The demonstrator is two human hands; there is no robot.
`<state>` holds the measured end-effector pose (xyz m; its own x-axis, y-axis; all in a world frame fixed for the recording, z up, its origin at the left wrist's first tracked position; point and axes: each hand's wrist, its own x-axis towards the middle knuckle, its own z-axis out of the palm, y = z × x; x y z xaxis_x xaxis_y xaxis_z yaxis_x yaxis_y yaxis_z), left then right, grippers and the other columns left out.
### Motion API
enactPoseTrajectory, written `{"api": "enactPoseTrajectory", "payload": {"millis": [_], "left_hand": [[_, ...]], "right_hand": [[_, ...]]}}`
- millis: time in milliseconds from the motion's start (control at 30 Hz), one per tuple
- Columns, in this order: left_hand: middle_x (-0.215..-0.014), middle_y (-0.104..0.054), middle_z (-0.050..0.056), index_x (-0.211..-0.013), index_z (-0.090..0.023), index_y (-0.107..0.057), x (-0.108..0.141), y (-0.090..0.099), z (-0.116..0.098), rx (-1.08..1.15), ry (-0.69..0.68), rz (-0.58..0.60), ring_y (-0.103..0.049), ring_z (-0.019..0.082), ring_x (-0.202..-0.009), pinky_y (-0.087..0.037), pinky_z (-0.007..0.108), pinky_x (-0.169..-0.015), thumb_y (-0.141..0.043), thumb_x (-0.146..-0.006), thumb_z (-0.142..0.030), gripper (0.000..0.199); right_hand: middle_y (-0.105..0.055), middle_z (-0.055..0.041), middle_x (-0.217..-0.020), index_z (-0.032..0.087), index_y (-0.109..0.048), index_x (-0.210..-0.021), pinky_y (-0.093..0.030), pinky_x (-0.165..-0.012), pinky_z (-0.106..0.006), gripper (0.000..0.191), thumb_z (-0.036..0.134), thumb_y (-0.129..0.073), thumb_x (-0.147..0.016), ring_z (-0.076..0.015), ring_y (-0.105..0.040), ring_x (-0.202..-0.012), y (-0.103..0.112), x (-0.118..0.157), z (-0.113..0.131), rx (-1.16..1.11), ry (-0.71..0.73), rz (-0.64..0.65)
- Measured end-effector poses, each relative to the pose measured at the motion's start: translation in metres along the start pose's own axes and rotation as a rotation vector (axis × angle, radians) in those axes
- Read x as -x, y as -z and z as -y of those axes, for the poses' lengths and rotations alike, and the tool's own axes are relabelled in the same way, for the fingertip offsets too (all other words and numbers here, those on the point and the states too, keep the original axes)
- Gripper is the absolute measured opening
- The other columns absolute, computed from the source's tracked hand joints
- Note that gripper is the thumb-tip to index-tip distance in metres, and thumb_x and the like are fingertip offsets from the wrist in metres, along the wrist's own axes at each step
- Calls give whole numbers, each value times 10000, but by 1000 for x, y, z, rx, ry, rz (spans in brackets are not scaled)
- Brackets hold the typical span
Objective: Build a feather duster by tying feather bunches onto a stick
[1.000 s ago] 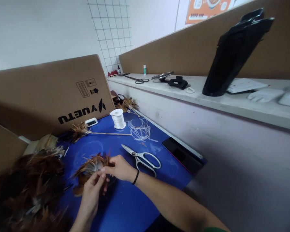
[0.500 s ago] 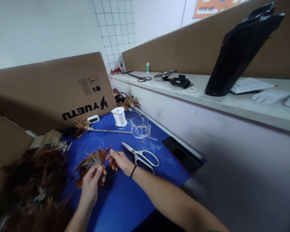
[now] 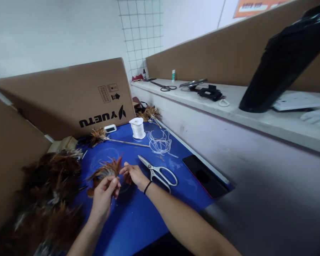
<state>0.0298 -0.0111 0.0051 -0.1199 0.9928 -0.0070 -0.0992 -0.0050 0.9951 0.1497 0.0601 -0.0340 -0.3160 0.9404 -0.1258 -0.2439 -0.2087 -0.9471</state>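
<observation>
My left hand (image 3: 105, 199) pinches a bunch of brown feathers (image 3: 108, 169) at its base, between thumb and fingers. The feathers fan upward and to the left, with reddish tips on the right. Close against the bunch's right edge, my right hand (image 3: 133, 176) has its fingers curled together; whatever lies between them is too small to make out. A black band circles that wrist. Just right of this hand, silver scissors (image 3: 158, 173) rest on the blue tabletop (image 3: 138, 217).
Piles of brown feathers (image 3: 53, 199) fill the left side. Behind stand a white spool (image 3: 137, 128), coiled clear strips (image 3: 160, 142) and a feathered stick (image 3: 128, 143). A phone (image 3: 202, 176) lies right. A cardboard box (image 3: 69, 96) and a white ledge (image 3: 229, 105) border the table.
The view has swung left, so everything sits further right in the picture. My left hand still holds the feather bunch, and my right hand stays beside it with little change.
</observation>
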Motion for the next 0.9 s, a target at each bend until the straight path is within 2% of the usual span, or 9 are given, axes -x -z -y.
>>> {"api": "enactPoseTrajectory", "payload": {"millis": [167,300,400,533,733,833,900], "left_hand": [[-614,-570,-21,-763,-150,-550,14,-9,-11,-30,-3,55,-460,54,-438,-337,174,-399,-664,-727,-361,243],[-609,-571,-19,-771,-151,-540,30,-11,-18,-69,16,138,-457,55,-438,-347,177,-406,-635,-759,-359,229],[-602,-567,-19,-777,-150,-547,45,-5,-19,-107,24,191,-459,56,-441,-360,182,-419,-635,-764,-347,216],[-598,-558,-18,-794,-149,-562,66,12,-14,-150,37,189,-462,58,-453,-377,191,-445,-648,-757,-325,200],[-546,-517,-30,-770,-149,-576,100,50,-9,-185,50,45,-458,62,-468,-369,190,-463,-636,-771,-289,152],[-594,-525,-23,-773,-155,-590,117,79,-11,-231,-11,-108,-466,66,-484,-377,195,-459,-627,-776,-272,123],[-678,-550,0,-777,-152,-609,126,102,-13,-292,-106,-260,-478,70,-504,-376,197,-442,-631,-766,-271,121]], "right_hand": [[-523,13,-471,137,-587,-640,-312,-357,-194,453,501,-414,-846,-70,-433,-350,-2,1,0,28,-45,-2],[-513,16,-464,137,-583,-681,-309,-367,-204,437,524,-441,-826,-81,-434,-363,-2,4,2,30,-42,-3],[-516,11,-489,127,-602,-732,-320,-381,-207,473,560,-432,-817,-84,-444,-380,-1,8,4,49,-30,35],[-526,11,-530,127,-603,-746,-315,-379,-195,470,569,-455,-803,-70,-442,-391,0,11,4,72,-25,48],[-537,7,-552,119,-623,-761,-319,-379,-192,480,583,-503,-765,-64,-448,-407,1,14,2,126,-28,52],[-536,5,-567,116,-631,-778,-334,-393,-192,484,585,-514,-761,-67,-460,-433,1,16,2,159,-28,61],[-533,2,-572,113,-634,-785,-338,-396,-193,489,588,-520,-758,-69,-462,-443,1,17,3,174,-35,61]]}}
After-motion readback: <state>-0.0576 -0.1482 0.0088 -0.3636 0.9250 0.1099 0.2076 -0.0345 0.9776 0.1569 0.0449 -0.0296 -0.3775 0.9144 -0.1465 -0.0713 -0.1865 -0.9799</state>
